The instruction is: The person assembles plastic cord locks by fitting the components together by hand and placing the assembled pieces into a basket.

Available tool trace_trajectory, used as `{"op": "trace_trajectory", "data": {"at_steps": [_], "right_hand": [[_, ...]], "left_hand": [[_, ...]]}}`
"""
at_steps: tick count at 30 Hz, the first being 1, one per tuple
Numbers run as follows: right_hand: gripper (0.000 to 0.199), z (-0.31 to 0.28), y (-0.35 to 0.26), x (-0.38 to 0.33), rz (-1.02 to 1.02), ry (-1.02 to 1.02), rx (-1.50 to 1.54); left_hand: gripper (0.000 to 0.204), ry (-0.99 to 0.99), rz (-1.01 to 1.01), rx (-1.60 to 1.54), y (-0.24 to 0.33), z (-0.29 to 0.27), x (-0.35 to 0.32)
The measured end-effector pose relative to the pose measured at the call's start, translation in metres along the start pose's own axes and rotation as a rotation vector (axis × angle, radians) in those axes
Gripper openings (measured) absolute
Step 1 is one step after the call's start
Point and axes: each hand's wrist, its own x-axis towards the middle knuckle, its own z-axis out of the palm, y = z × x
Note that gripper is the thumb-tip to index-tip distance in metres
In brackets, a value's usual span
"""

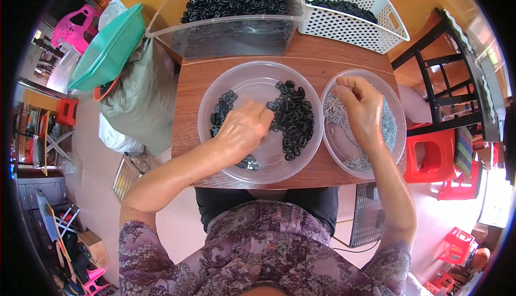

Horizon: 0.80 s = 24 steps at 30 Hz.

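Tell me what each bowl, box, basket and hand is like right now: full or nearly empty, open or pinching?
Left round bowl: partly filled with black rings.
Right round bowl: holds small silvery metal pieces.
Clear box: heaped with black rings.
White basket: holds a low layer of dark pieces.
Green basket: tilted on a grey sack.
Left hand: in its bowl, fingers curled.
Right hand: fingertips pinched over the metal pieces.

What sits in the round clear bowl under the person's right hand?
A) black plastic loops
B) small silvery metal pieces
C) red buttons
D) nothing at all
B: the right hand is over the right bowl, which holds small silvery metal pieces; the black plastic loops lie in the other bowl, under the left hand.
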Motion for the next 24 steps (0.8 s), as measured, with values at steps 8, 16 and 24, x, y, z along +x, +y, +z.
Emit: {"op": "trace_trajectory", "data": {"at_steps": [8, 16, 24], "right_hand": [[0.014, -0.004, 0.001, -0.034, 0.002, -0.056, 0.055], [0.015, -0.002, 0.005, -0.054, -0.056, -0.091, 0.048], [0.016, -0.007, 0.008, -0.071, 0.018, -0.088, 0.074]], "left_hand": [[0.020, 0.167, 0.075, -0.067, 0.005, 0.004, 0.002], [0.014, 0.004, 0.094, -0.052, 0.008, 0.009, 0.013], [0.021, -0.064, -0.044, -0.198, 0.002, 0.000, 0.011]]}}
